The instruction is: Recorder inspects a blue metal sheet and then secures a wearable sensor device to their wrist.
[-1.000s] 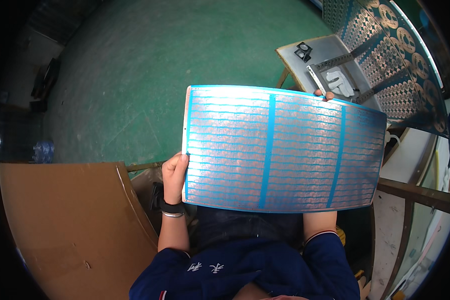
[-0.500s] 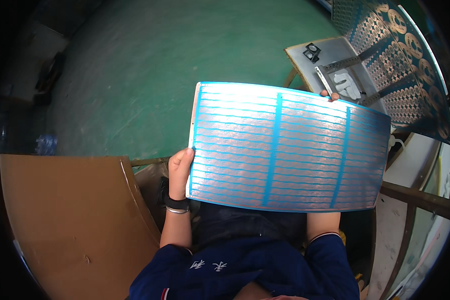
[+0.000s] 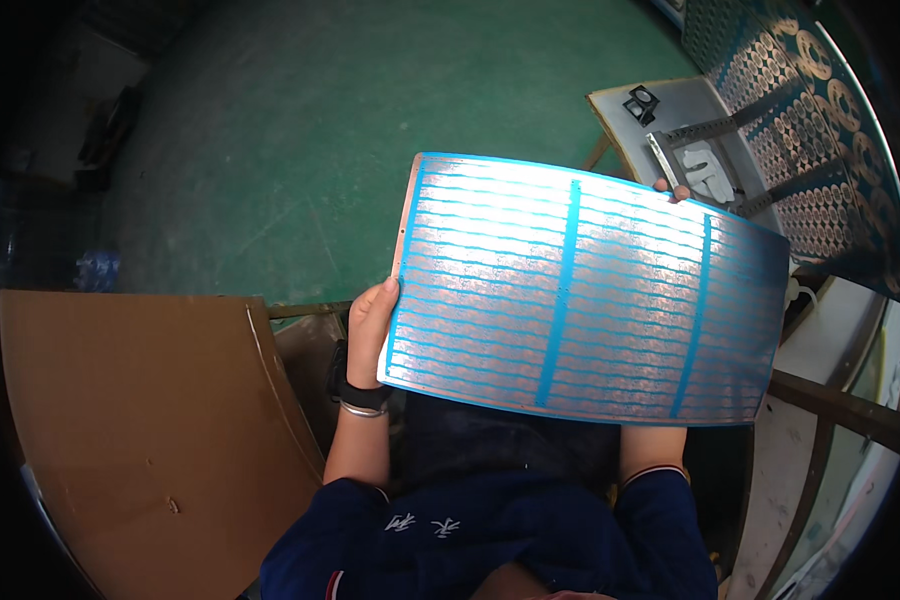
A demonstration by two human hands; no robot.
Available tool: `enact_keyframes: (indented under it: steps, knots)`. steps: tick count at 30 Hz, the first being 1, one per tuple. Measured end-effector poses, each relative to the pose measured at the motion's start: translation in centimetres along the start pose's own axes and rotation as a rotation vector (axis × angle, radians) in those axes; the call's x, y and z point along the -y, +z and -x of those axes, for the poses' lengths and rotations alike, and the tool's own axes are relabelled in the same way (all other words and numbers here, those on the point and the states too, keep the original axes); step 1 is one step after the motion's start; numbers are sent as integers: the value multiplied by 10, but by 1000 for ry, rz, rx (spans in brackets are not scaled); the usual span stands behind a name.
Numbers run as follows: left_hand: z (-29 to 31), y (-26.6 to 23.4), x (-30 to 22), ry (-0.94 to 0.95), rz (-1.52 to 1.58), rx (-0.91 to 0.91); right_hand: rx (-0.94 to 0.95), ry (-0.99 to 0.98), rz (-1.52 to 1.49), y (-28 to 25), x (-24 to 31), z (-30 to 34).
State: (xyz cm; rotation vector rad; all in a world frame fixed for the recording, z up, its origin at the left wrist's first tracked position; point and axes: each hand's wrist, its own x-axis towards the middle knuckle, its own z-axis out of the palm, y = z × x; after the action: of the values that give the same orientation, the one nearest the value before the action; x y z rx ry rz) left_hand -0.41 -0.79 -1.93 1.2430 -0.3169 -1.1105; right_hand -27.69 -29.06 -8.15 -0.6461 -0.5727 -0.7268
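Observation:
A large shiny circuit board panel (image 3: 625, 290), silvery with blue lines in rows and three wide columns, is held up in front of my body. My left hand (image 3: 373, 318) is closed on its left edge, thumb on the upper face. Fingertips of my right hand (image 3: 674, 190) curl over the far edge, right of the middle; the rest of that hand is hidden beneath the panel. The left end reflects bright light, while the right end looks darker. A black band and a metal bracelet circle my left wrist.
A brown board (image 3: 130, 430) lies at the left. Beyond the panel on the right stands a small table (image 3: 625, 135) with a black folding magnifier (image 3: 641, 105) and white gloves (image 3: 708, 172). Patterned copper-and-green panels (image 3: 800, 130) lean behind it. A wooden bar (image 3: 840, 405) runs at the right.
The panel's left end appears slightly farther right and higher, along with my left hand. The surroundings shift a little in the picture too. Both hands keep their grip.

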Motion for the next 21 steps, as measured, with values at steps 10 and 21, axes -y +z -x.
enact_keyframes:
  steps: [10, 21]
  knots:
    - [-3, 1, -2, -13, 40, 15, -7, 15, -1, -2, 1, 0]
    - [-11, -3, -2, -138, 183, 137, -12, 32, -1, -4, -2, 1]
